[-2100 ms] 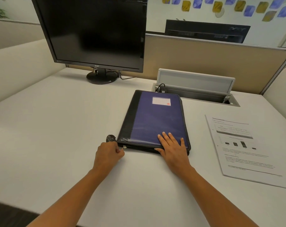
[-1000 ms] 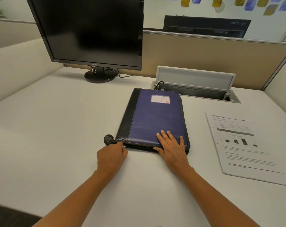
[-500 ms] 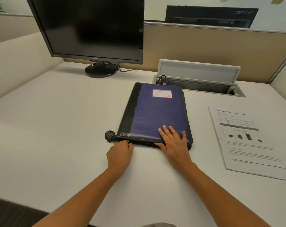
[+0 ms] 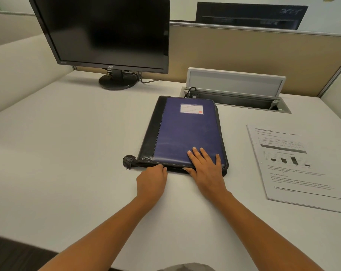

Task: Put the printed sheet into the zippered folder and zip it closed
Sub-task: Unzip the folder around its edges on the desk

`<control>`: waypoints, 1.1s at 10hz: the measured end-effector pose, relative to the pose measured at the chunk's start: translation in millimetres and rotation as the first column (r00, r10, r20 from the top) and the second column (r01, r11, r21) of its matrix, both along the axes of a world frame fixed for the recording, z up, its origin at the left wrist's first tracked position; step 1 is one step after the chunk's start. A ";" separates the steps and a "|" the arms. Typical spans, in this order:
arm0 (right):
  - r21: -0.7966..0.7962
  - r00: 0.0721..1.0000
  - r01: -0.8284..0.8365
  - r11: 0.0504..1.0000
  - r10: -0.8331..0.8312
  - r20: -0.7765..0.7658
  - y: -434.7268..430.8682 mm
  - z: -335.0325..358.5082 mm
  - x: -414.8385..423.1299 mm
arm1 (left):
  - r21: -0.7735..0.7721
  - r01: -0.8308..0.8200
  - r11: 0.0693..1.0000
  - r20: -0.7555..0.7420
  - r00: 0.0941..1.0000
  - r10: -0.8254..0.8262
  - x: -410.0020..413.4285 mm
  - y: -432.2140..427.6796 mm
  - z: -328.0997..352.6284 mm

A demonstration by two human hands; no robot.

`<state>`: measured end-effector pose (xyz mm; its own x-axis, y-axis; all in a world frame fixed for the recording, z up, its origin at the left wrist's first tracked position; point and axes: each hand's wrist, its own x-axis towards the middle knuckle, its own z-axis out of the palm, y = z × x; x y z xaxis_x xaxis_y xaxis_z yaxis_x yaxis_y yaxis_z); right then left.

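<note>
While the printed sheet (image 4: 294, 165) lies flat on the desk (image 4: 68, 153) to the right of the zippered folder (image 4: 185, 137), apart from it and not yet inside, we judge the step in hand to be unzipping. The folder lies closed, its far edge just beside the open cable hatch (image 4: 236, 98).

Our left hand (image 4: 152, 182) sits at the folder's near edge, fingers curled together on the zip line, a little right of the black zip tail (image 4: 129, 161). The zipper pull is hidden beneath the fingertips; we infer a pinch on it but cannot see one. Our right hand (image 4: 206, 169) presses the cover's near right corner, fingers straight and slightly spread, thumb at the near edge.

Hazards from here:

1. Blocked travel. The right thumb lies on the near edge, in the likely path of the pull. Unless that hand shifts farther onto the cover, the left hand will meet it.
2. Binding. A slider tends to catch at a rounded corner; a hard tug there could skew the folder.
3. Sliding. The desk looks smooth. With too little downward pressure, the folder may follow the pull toward the sheet.
4. Displacement. A right forearm swinging outward could brush the sheet askew.
</note>
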<state>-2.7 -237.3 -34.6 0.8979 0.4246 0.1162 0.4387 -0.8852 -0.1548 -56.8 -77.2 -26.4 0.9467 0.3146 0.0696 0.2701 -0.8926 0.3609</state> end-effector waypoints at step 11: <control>0.052 0.999 0.002 0.999 -0.005 0.051 -2.5 -3.3 0.4 | 0.042 0.026 0.999 -0.017 1.000 -0.025 -10.9 10.2 -3.0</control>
